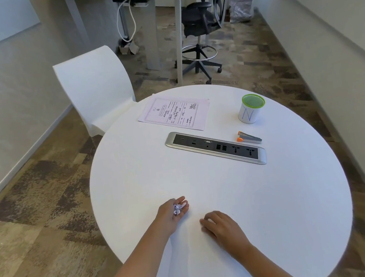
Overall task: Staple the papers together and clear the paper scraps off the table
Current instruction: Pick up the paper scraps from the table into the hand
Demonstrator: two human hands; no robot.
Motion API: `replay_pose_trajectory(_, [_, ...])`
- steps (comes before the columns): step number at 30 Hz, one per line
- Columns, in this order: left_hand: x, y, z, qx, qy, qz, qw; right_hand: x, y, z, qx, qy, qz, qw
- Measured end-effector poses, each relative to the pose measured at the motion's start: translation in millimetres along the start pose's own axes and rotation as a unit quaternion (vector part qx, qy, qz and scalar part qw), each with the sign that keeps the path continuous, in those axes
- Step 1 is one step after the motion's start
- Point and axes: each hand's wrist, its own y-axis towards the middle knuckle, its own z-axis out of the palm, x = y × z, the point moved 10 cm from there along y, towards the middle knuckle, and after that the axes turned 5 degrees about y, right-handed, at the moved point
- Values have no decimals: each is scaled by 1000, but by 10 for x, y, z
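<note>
Paper scraps [178, 208], a small crumpled white and purplish clump, lay in the palm of the left hand [174, 212]. That hand was turned palm up at the near left edge of the desk [277, 195], its fingers loosely extended, cradling the clump rather than clenching it. The right hand [220, 225] rested palm down on the desk just beside it, fingers slightly bent and pointing toward the left hand. Nothing was visible in its grasp. No further scraps could be made out on the white surface, though small white pieces would be hard to see there.

Head view, far side: the papers [175, 114] lay flat near the far edge of the desk, and whether they were stapled could not be told. The stapler [249, 138] lay well apart from them to the right, beyond the socket panel [215, 148]. A green-rimmed cup [251, 108] stood behind the stapler.

Assessment: the step in hand appeared to be gathering scraps. To do it well, the left palm should be kept level and cupped so the light clump does not roll off. The right hand should sweep any remainder flat across the surface into that palm at the desk edge. The cup may serve as the receptacle, but this was unconfirmed.
</note>
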Motion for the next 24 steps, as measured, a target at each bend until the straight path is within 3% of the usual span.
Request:
replay_pose_trajectory(6, [67,-88,-26,6,6,-3,1000,-91,42,47,36,71,76,994])
replay_pose_trajectory(14, [79,-182,-43,10,13,3,1000,-26,111,145,76,-83,51,992])
replay_pose_trajectory(16, [74,-184,-51,11,14,3,1000,-73,70,153,61,-59,85,993])
replay_pose_trajectory(20, [69,-177,-102,11,15,1,1000,-249,-75,104,33,97,176,979])
replay_pose_trajectory(24, [87,-172,-132,9,19,1,1000,-133,-161,16,23,100,134,986])
